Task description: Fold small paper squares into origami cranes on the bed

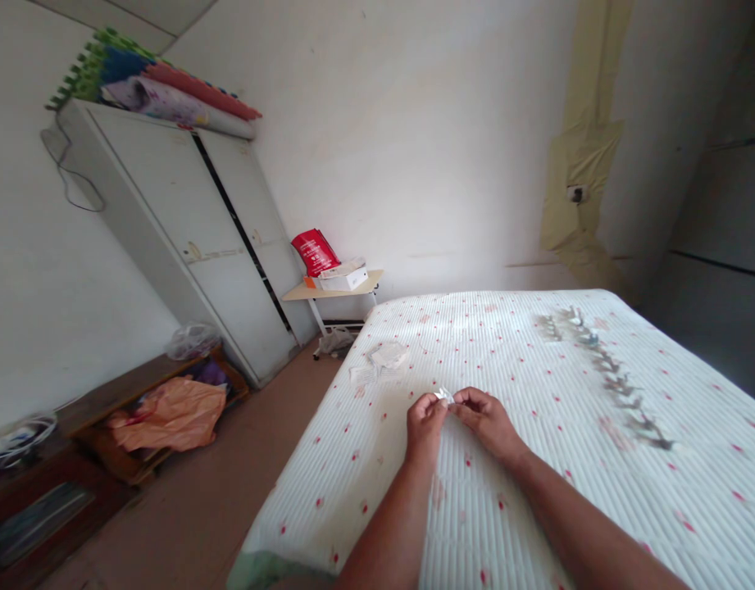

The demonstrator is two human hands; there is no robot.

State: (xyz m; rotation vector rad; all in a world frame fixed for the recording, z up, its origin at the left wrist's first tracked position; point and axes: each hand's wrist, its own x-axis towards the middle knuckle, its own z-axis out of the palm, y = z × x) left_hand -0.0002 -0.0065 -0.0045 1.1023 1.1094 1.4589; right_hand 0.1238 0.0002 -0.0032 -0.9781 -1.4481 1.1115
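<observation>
A small piece of folded white paper (443,396) is pinched between the fingertips of both hands, over the middle of the bed. My left hand (425,416) is closed on its left side. From the right, my right hand (483,416) grips it with thumb and forefinger. The fingers partly hide the paper, and its exact shape is too small to make out. Left of the hands, a few thin sheets of paper (389,356) lie on the bed. A line of small, pointed, folded-looking figures (611,369) runs along the right side, blurred.
The bed (506,483) has a white ribbed cover with red spots. Behind it, a small table (297,292) bears a red bag (316,251) and a white box (346,280). A grey cabinet (161,197) and a low wooden cabinet (94,410) stand at left.
</observation>
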